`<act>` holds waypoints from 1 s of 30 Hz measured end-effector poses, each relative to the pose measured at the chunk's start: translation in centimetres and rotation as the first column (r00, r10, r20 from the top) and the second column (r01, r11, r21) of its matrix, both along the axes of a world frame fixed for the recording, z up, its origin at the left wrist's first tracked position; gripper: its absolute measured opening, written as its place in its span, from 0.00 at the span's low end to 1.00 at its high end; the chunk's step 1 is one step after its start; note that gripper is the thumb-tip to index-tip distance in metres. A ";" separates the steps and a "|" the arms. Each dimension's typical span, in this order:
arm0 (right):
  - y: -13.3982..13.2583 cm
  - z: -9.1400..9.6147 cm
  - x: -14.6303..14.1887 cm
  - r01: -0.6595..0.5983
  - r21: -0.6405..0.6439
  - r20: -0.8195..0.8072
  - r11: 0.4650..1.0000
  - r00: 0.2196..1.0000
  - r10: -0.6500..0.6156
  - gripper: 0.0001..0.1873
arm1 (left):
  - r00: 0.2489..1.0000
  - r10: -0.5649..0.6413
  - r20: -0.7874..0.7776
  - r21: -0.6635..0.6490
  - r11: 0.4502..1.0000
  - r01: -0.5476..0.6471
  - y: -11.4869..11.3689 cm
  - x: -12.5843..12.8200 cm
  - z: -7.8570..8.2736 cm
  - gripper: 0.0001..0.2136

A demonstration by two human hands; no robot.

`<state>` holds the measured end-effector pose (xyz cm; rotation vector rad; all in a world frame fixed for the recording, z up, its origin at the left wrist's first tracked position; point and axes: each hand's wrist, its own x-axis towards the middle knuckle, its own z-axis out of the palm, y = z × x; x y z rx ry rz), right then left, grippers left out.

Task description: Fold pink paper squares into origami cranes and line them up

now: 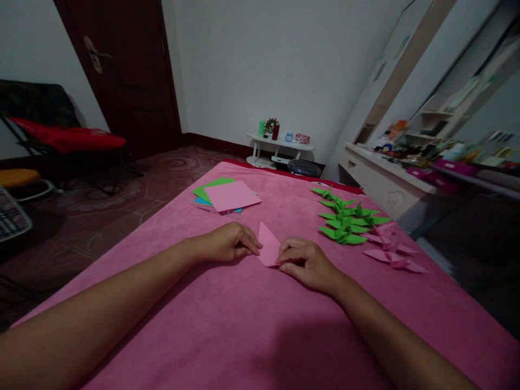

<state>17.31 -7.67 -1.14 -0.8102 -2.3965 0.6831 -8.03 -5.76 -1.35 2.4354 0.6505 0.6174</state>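
A folded pink paper (pixel 268 246) lies on the pink cloth-covered table (pixel 244 325), between my two hands. My left hand (pixel 227 242) rests curled at its left edge, fingertips pressing the paper down. My right hand (pixel 306 262) is curled at its lower right corner, fingers pinching that edge. A stack of square sheets (pixel 229 196), pink on top with green and blue beneath, lies farther back on the left.
Several folded green paper cranes (pixel 345 219) and a few pink ones (pixel 392 252) sit at the right of the table. A dresser with clutter (pixel 406 162) stands to the right. A white low shelf (pixel 280 146), a dark door (pixel 130 76) and a red-cushioned chair (pixel 65 138) lie beyond.
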 end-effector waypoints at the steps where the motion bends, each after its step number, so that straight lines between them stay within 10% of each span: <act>1: 0.0 0.0 0.0 0.009 -0.026 -0.012 1.000 1.000 -0.010 0.06 | 1.000 0.000 -0.003 -0.008 1.000 0.000 0.0 -0.1 0.1 0.16; 9: 0.1 -0.2 -0.6 0.233 -0.114 -0.062 0.966 0.968 -0.241 0.12 | 1.000 -0.007 0.017 0.004 1.000 0.007 -0.2 -0.3 0.0 0.20; 30: 0.6 -1.5 -1.5 0.581 0.129 0.113 0.803 0.796 -0.594 0.11 | 0.997 0.081 0.013 0.147 0.986 -0.082 -0.9 0.4 0.0 0.19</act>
